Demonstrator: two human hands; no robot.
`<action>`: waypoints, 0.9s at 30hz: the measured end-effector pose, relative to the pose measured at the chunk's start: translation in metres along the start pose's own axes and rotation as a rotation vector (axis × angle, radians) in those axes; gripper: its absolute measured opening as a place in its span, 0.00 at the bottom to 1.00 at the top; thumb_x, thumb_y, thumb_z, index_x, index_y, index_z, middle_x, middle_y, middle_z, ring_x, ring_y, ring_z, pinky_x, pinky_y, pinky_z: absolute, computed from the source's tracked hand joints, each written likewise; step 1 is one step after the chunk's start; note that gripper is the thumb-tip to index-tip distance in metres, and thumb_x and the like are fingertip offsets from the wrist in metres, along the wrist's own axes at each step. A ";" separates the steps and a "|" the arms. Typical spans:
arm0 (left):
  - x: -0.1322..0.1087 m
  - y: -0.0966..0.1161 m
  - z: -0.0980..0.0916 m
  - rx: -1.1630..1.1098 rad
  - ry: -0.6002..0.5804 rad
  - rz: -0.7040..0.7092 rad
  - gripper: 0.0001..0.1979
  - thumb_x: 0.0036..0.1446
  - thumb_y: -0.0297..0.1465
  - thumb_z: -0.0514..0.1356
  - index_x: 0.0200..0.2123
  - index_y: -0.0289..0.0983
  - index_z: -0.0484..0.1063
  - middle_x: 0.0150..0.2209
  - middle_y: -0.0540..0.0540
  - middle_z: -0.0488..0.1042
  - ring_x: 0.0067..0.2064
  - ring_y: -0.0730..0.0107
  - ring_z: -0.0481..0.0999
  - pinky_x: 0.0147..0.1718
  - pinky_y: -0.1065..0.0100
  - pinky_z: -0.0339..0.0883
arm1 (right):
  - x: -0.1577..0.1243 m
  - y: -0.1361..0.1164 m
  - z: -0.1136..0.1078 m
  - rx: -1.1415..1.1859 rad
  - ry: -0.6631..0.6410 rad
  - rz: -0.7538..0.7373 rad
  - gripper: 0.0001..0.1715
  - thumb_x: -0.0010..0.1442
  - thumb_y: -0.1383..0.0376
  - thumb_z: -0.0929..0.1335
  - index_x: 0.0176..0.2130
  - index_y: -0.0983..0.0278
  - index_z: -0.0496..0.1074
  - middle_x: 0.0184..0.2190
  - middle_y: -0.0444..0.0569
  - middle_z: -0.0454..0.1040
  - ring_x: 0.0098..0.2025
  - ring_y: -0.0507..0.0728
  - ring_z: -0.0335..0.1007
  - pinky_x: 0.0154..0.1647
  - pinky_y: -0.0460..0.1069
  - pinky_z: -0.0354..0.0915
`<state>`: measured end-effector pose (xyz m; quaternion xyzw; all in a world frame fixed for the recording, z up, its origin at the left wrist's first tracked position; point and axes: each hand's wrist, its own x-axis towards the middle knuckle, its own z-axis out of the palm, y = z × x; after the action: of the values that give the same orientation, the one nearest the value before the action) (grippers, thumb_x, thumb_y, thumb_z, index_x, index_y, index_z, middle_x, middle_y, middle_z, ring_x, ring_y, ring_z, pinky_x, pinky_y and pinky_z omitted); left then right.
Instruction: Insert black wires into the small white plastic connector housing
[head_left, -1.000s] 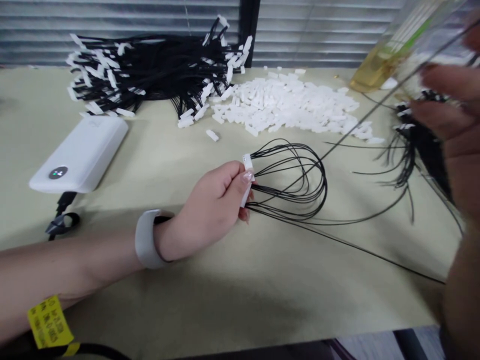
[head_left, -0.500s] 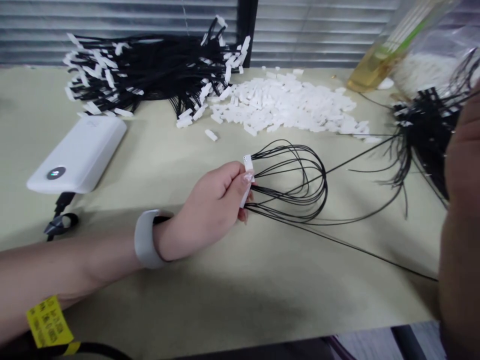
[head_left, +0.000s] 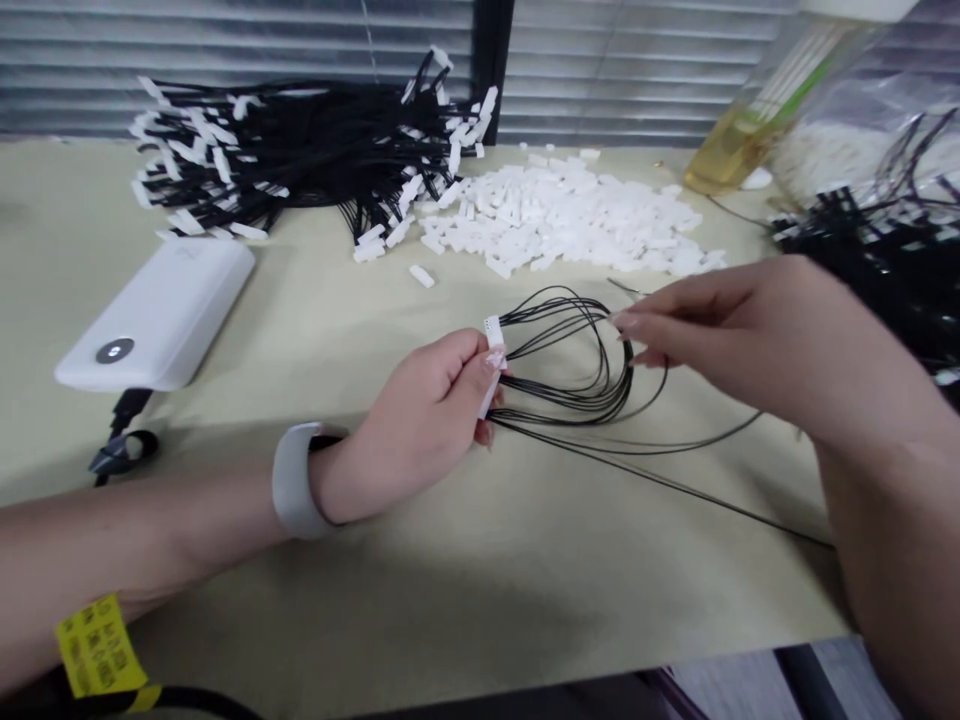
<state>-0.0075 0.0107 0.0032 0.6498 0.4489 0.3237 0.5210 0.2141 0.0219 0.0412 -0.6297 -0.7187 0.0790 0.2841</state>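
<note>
Pale tabletop (head_left: 420,610) fills most of the scene, its near edge showing at the bottom right; nearest, on the left, hangs a yellow tag (head_left: 103,645); beyond it a light grey band (head_left: 295,482) rings the left wrist, and the left hand (head_left: 427,400), close to the middle, pinches the white connectors (head_left: 492,331) between thumb and fingers; from these the black wires (head_left: 627,375) leave toward the right, many curving round in a loose loop, two of them running on long to the right; the right hand (head_left: 750,340) has thumb and forefinger pressed together at the loop's right bend, seemingly on wire, though how many strands are caught I cannot tell.

These connectors look light, hard and smooth, perhaps slippery, so best taken by their broad faces with the wire exits left free; the wires look thin, light and springy, apt to spread or tangle, and a hard tug might strain them where they enter the plastic; a single strand is probably best held close to its tip, the loop at its rounded bend.

Farther off, a white power bank (head_left: 161,315) lies at left; beyond come a heap of white pieces (head_left: 562,215) in the middle, a wired bundle (head_left: 322,145) at far left, a dark wire tangle (head_left: 862,250) at far right; slatted blinds (head_left: 637,80) stand behind.
</note>
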 end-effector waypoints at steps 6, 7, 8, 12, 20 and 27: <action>0.000 0.000 0.000 -0.011 0.033 0.005 0.13 0.60 0.36 0.47 0.25 0.37 0.58 0.24 0.53 0.62 0.21 0.80 0.67 0.20 0.77 0.64 | -0.008 -0.012 -0.007 0.200 0.207 -0.073 0.07 0.49 0.65 0.70 0.31 0.65 0.76 0.23 0.47 0.74 0.25 0.52 0.71 0.26 0.48 0.67; 0.000 0.000 0.000 -0.012 0.040 0.000 0.13 0.60 0.37 0.47 0.25 0.37 0.59 0.24 0.53 0.62 0.21 0.80 0.67 0.19 0.77 0.64 | -0.012 -0.017 -0.008 0.286 0.095 -0.144 0.08 0.48 0.66 0.70 0.33 0.64 0.75 0.23 0.46 0.74 0.25 0.51 0.71 0.26 0.47 0.68; 0.000 -0.001 0.000 -0.010 0.045 -0.004 0.13 0.60 0.37 0.47 0.25 0.37 0.59 0.24 0.53 0.62 0.20 0.80 0.67 0.19 0.77 0.64 | -0.015 -0.021 -0.009 0.361 -0.038 -0.206 0.12 0.47 0.68 0.71 0.36 0.62 0.75 0.23 0.44 0.74 0.24 0.51 0.71 0.24 0.46 0.68; 0.000 0.000 0.000 -0.004 0.049 -0.017 0.14 0.60 0.37 0.47 0.25 0.37 0.58 0.23 0.53 0.62 0.21 0.79 0.67 0.20 0.77 0.65 | -0.018 -0.023 -0.011 0.513 -0.222 -0.233 0.18 0.48 0.68 0.70 0.41 0.59 0.72 0.22 0.41 0.73 0.23 0.49 0.70 0.21 0.44 0.67; 0.000 0.002 -0.001 0.034 0.039 -0.006 0.14 0.60 0.37 0.47 0.24 0.37 0.58 0.23 0.53 0.62 0.20 0.80 0.68 0.19 0.77 0.63 | 0.005 0.015 -0.016 0.005 0.338 0.115 0.11 0.51 0.61 0.67 0.35 0.64 0.75 0.26 0.49 0.73 0.26 0.50 0.68 0.26 0.47 0.61; -0.001 0.002 0.000 0.045 0.035 -0.011 0.13 0.60 0.36 0.47 0.24 0.37 0.58 0.23 0.53 0.62 0.21 0.79 0.67 0.20 0.76 0.63 | 0.015 0.032 -0.017 -0.479 0.004 0.104 0.33 0.51 0.58 0.65 0.54 0.69 0.61 0.24 0.47 0.70 0.25 0.49 0.60 0.29 0.49 0.56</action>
<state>-0.0076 0.0102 0.0056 0.6532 0.4687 0.3217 0.5001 0.2500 0.0381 0.0446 -0.7155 -0.6829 -0.0802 0.1236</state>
